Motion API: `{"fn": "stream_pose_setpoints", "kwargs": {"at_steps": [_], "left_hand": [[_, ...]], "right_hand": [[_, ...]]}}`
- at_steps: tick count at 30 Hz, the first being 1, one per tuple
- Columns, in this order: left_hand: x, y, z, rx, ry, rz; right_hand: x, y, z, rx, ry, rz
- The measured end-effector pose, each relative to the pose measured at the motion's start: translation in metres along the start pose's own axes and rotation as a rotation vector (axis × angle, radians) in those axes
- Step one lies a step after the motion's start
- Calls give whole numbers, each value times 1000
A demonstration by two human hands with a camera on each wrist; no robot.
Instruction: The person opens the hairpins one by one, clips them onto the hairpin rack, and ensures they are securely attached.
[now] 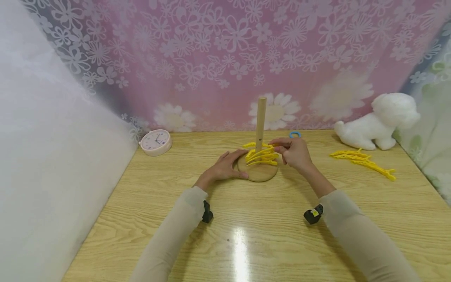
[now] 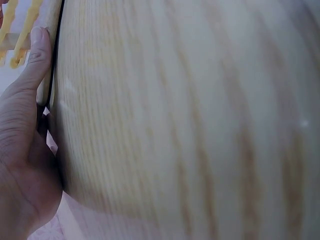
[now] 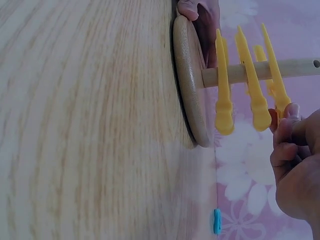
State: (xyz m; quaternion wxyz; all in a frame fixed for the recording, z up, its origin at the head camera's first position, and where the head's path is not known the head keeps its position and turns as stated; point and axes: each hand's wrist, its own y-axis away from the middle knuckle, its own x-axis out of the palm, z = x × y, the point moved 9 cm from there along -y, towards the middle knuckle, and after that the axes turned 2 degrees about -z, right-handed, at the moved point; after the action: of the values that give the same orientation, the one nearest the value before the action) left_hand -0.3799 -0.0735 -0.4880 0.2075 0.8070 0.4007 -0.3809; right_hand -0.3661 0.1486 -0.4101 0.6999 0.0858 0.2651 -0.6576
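Note:
A wooden stand with a round base (image 1: 260, 175) and an upright post (image 1: 261, 117) stands on the table. My left hand (image 1: 222, 167) holds the base at its left edge, thumb at the front rim and the other fingers farther back. Several yellow hair clips (image 1: 262, 162) sit across the post, one above another, low on it. In the right wrist view, my right hand (image 3: 302, 160) pinches the wide end of the uppermost clip (image 3: 274, 70), whose jaws straddle the post. Below it, two more clips (image 3: 253, 87) show their long narrow tips past the post.
More yellow hair clips (image 1: 377, 169) lie in a loose row on the table at the right. A white plush dog (image 1: 382, 121) sits behind them. A blue ring (image 1: 294, 134) lies near the back edge, and a pink clock (image 1: 155, 142) is at the back left.

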Motion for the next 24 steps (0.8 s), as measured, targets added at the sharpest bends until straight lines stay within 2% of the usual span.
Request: {"fn": "stream_pose_setpoints", "kwargs": {"at_steps": [5,13,24], "left_hand": [[-1,1,-1,-4,-2,5],[1,3,4,-55,-4,12],[-1,3,0,-25,-13,-1]], "right_hand": [[2,-1,1,1,9,22],[6,-1,2,11,-9,65],[4,3,-5,55,-33,90]]}}
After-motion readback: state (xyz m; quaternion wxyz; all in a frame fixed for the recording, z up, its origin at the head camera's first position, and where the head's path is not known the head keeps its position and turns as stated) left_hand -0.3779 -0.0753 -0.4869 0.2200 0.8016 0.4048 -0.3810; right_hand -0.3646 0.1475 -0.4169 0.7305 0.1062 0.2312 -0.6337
